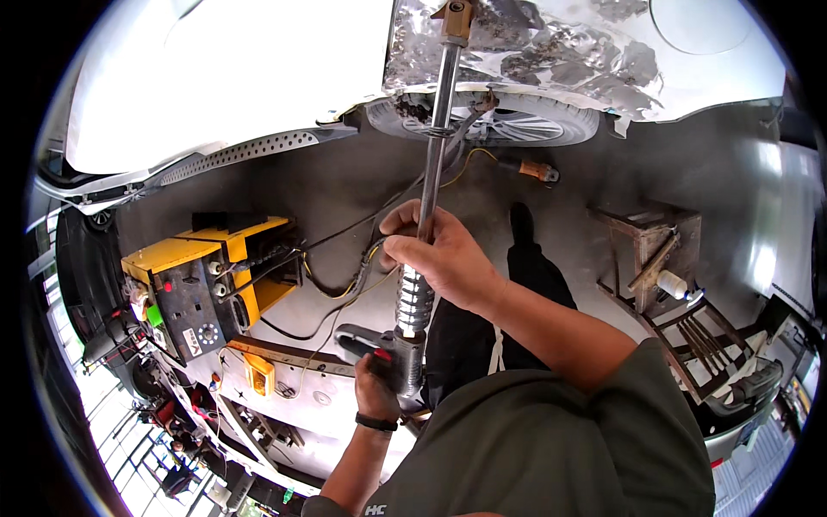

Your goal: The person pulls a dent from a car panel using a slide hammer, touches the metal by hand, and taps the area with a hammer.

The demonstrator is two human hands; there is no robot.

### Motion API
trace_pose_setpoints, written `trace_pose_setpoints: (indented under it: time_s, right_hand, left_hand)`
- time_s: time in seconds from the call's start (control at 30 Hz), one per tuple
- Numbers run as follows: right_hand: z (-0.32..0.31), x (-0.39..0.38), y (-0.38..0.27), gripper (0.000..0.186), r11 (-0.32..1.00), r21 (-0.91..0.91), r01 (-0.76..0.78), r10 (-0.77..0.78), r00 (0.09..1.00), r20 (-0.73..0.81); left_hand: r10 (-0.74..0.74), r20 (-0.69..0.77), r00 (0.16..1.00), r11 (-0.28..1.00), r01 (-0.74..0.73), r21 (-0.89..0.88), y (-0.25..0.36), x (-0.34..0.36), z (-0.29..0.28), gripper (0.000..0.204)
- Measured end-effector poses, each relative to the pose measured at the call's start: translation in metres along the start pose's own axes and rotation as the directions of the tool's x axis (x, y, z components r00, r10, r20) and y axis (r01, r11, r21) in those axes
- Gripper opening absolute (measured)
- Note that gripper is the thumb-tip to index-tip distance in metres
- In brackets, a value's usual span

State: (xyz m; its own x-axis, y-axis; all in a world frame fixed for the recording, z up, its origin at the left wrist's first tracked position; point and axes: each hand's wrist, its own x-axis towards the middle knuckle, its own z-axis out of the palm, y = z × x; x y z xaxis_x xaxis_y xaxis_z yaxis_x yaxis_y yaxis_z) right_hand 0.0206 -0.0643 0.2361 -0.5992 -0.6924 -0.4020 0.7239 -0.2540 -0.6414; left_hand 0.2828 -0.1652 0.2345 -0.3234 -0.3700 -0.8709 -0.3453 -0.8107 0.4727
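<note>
A long dent puller (438, 129) runs from my body up toward a white car. It has a bright metal rod, a coil spring (413, 302) and a grey pistol handle with a red button. My left hand (376, 389), with a dark band on the wrist, is closed round that handle. Higher up, my right hand (450, 261) has its fingers round the rod just above the spring. The rod's brass-coloured end (457, 24) lies over the car's body panel (560, 52), which is sanded to bare metal in patches. Whether the end touches the panel I cannot tell.
Below the panel is a car wheel (534, 121). A yellow and black machine (198, 289) with cables stands at left. An orange-and-black power tool (536, 171) lies on the floor. At right are a worn wooden stool (659, 246) and a white bottle (672, 283).
</note>
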Motion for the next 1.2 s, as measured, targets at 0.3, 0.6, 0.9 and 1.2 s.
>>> trace_pose_setpoints:
  time_s: [0.3,0.6,0.9,1.2]
  right_hand:
    - [0.012,0.007,-0.025,0.047,0.982,-0.188,0.034,-0.043,0.998,-0.042]
    - [-0.007,-0.024,-0.015,0.038,0.953,-0.302,-0.012,-0.001,0.999,-0.043]
    - [0.003,-0.004,-0.030,0.031,0.965,-0.263,-0.008,0.035,0.995,0.098]
    - [0.005,0.000,-0.035,0.030,0.963,-0.268,-0.011,0.042,0.993,0.112]
  left_hand:
    - [0.481,0.030,0.876,0.720,-0.414,0.558,0.007,0.031,-0.065,0.033]
    - [-0.197,0.031,0.980,0.896,0.167,0.412,-0.013,0.018,-0.025,0.043]
    - [-0.026,-0.045,0.999,0.916,0.042,0.399,-0.014,-0.015,0.000,0.053]
    - [-0.046,-0.068,0.997,0.918,0.068,0.391,-0.012,-0.017,0.004,0.050]
